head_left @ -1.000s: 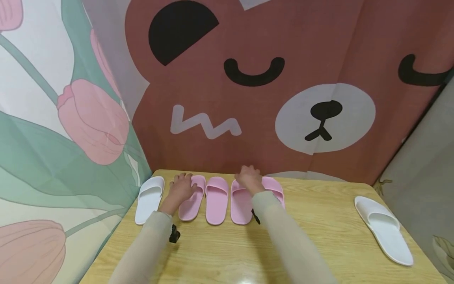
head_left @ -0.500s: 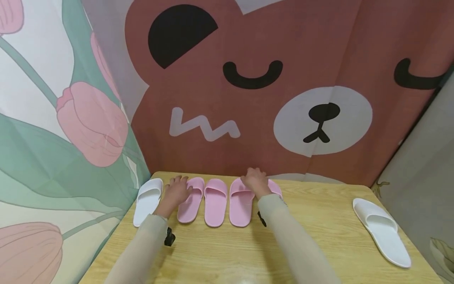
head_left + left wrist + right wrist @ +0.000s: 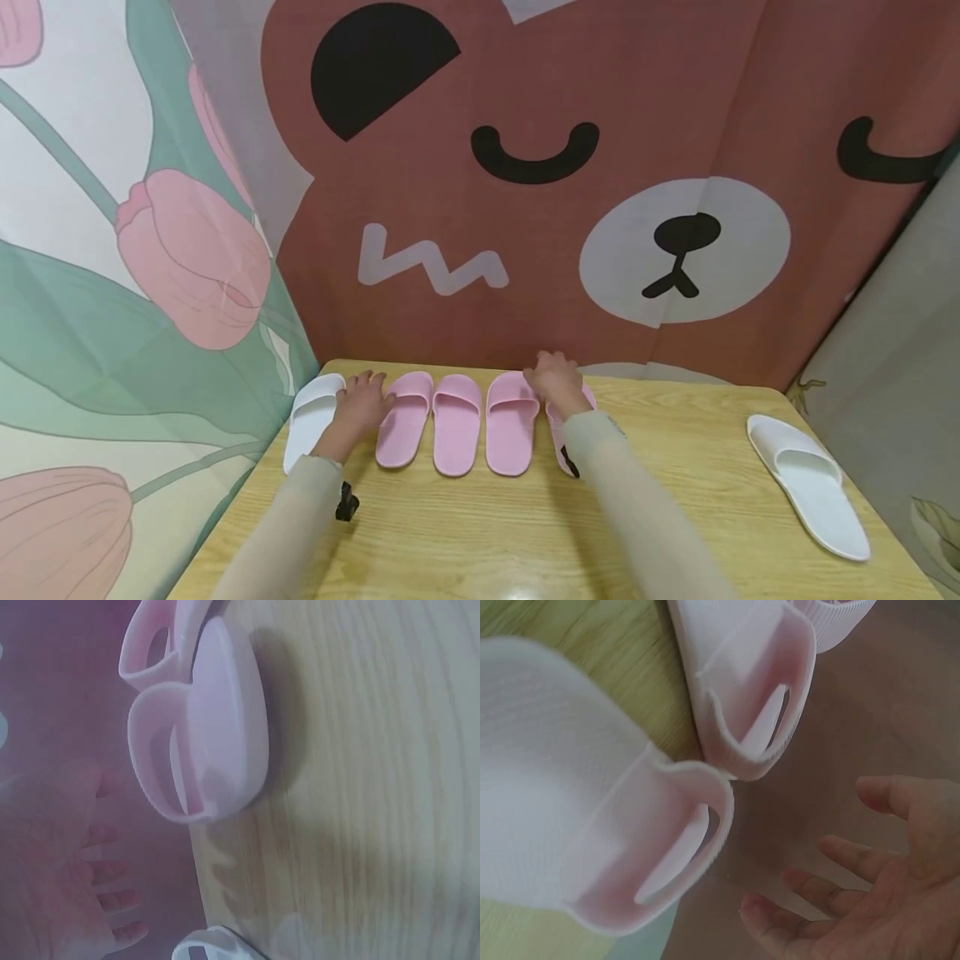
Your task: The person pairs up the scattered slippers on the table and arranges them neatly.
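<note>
Four pink slippers stand in a row at the table's back edge; the leftmost pink slipper [image 3: 402, 429] is beside my left hand [image 3: 362, 408]. That hand hovers between it and a white slipper [image 3: 306, 429], fingers spread, holding nothing. In the left wrist view the left hand [image 3: 56, 877] is apart from a pink slipper [image 3: 225, 720]. My right hand [image 3: 558, 383] is over the rightmost pink slipper [image 3: 557, 425], partly hiding it. The right wrist view shows the right hand [image 3: 877, 885] with loosely bent fingers, clear of a pink slipper [image 3: 562, 787].
Another white slipper [image 3: 813, 492] lies angled at the right side of the wooden table [image 3: 675, 467]. Behind the table hangs a brown bear-print cloth [image 3: 420, 325]; a tulip-print cloth [image 3: 195, 258] is on the left, a pale one [image 3: 892, 367] on the right.
My left hand has moved left, off the leftmost pink slipper toward the white one. The right hand has moved right, uncovering the third pink slipper. The slippers look unmoved.
</note>
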Tool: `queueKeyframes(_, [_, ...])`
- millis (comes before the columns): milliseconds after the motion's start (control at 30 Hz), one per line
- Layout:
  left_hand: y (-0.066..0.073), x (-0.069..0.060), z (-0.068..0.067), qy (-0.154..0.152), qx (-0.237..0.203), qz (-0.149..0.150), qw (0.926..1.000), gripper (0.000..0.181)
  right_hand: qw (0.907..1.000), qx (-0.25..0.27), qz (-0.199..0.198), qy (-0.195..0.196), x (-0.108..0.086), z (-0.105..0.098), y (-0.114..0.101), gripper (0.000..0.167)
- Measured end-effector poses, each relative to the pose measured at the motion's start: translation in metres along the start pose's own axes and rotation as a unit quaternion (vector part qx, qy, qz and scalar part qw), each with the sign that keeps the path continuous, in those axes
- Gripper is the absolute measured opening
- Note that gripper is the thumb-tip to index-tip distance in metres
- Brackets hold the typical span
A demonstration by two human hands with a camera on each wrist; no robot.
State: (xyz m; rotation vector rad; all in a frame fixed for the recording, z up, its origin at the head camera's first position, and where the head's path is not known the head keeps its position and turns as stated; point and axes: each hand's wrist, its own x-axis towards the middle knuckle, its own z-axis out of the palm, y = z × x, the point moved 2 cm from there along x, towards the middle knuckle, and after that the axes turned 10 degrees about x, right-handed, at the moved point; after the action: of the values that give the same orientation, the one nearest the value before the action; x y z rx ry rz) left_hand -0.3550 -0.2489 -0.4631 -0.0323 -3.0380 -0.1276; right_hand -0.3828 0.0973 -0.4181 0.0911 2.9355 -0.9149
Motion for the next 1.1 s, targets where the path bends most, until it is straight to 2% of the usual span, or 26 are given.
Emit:
queueKeyframes(500, [-0.010,-0.001,-0.006,-0.020,0.009,-0.003,0.9998,0.060,0.9996,0.010,0.026,0.001,0.001,-0.011,0.018,0.058])
queueKeyframes(733, [-0.015,-0.001,-0.008,-0.024,0.008,-0.014,0.9996,0.061,0.9999,0.002,0.016,0.002,-0.001,-0.019,0.024,0.058])
queueKeyframes(933, [-0.020,0.000,-0.006,-0.030,0.006,-0.019,0.9993,0.061,0.9999,0.003,0.016,-0.003,-0.003,-0.024,0.032,0.059])
queueKeyframes(1100, [-0.024,0.002,-0.002,-0.027,0.010,-0.016,0.9995,0.061,0.9993,0.024,0.027,-0.009,-0.003,-0.030,0.043,0.061])
